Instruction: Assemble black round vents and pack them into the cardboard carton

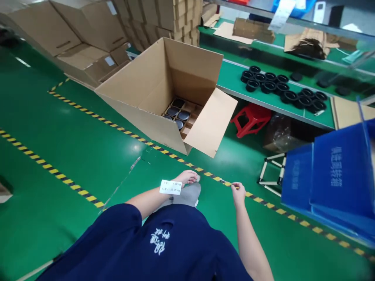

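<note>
My left hand (189,177) is held low in front of my body with its fingers curled. A white label (170,187) with printed kg figures lies over that wrist; whether it is stuck there I cannot tell. My right hand (239,191) is apart to the right, thumb and fingers pinched together; anything between them is too small to make out. Ahead stands a large open cardboard box (140,113), one flap (212,123) folded out towards me. Inside it, a cardboard divider (189,117) holds several dark round pieces (183,115), and some of its cells show bare cardboard.
Several black ring-shaped parts (268,86) stand on a green workbench (231,80), with a red stool (252,119) beneath. Blue bins (341,175) are at the right. Stacked cartons (164,17) rise behind the box. Yellow-black tape (131,134) crosses the green floor.
</note>
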A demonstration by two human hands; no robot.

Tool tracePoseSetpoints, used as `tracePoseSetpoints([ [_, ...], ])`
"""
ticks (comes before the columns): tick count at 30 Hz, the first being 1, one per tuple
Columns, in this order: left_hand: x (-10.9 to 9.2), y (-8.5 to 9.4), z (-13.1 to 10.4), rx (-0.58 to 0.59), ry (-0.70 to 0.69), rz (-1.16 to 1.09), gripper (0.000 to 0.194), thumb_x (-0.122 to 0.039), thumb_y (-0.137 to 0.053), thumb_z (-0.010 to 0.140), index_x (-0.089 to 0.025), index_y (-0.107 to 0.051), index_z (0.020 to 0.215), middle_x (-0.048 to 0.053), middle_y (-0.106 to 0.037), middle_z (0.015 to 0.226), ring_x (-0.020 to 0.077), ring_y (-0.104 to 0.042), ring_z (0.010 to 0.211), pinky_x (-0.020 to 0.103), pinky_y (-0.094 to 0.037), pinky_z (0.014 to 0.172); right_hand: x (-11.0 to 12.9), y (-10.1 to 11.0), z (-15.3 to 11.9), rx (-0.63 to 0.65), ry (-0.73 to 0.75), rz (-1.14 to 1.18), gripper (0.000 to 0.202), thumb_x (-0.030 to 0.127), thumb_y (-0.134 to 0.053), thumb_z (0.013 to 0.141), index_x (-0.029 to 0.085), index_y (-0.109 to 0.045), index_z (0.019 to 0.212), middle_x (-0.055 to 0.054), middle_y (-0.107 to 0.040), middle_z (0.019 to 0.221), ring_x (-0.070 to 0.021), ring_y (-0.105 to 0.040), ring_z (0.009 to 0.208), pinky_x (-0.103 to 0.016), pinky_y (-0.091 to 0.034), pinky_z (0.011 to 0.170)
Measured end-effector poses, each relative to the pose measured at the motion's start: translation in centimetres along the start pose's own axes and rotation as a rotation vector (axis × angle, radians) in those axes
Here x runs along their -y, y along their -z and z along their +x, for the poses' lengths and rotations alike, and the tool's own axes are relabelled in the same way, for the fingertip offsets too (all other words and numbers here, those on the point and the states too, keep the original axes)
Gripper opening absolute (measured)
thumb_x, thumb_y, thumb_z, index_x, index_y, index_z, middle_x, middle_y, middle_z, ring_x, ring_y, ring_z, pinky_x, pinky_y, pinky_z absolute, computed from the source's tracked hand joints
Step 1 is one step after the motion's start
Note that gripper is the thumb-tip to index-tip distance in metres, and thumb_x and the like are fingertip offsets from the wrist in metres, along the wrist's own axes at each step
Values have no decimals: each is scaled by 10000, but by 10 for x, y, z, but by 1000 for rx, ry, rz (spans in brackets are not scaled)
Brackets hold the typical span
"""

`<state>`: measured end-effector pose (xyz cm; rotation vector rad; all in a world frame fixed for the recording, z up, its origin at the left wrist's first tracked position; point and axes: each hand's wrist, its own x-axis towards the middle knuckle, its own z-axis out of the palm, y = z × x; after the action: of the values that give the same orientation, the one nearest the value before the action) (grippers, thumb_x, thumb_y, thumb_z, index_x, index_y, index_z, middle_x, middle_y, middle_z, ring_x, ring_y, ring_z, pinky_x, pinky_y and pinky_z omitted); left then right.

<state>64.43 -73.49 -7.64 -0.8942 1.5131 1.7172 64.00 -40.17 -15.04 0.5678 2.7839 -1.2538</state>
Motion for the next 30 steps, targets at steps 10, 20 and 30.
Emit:
tracePoseSetpoints([
  [10, -10, 82, -17, 44, -222, 137, 225, -276, -762, 870, -129, -677, 1017, 47, -695, 922, 132, -643, 757, 284, -541, 738, 107, -61, -124, 97, 3, 366, 350, 515, -617, 718, 181, -668, 809, -36, -620, 766, -186, -521, 688, -305, -440, 673],
  [20, -51, 296, -7, 79, -481, 231, 706, -677, -816, 642, -202, -714, 1153, 141, -712, 1223, 306, -635, 1166, 387, -503, 943, 272, -239, -136, 199, 111, 536, 300, 505, -621, 754, 214, -617, 825, -11, -638, 764, -191, -587, 730, -306, -474, 705],
  [30, -68, 309, 39, 212, -618, 261, 690, -820, -717, 685, -194, -752, 975, 126, -742, 1111, 312, -645, 1116, 410, -488, 987, 299, -269, -120, 194, 126, 617, 252, 429, -647, 769, 203, -626, 878, 47, -526, 686, -117, -424, 596, -222, -339, 545],
])
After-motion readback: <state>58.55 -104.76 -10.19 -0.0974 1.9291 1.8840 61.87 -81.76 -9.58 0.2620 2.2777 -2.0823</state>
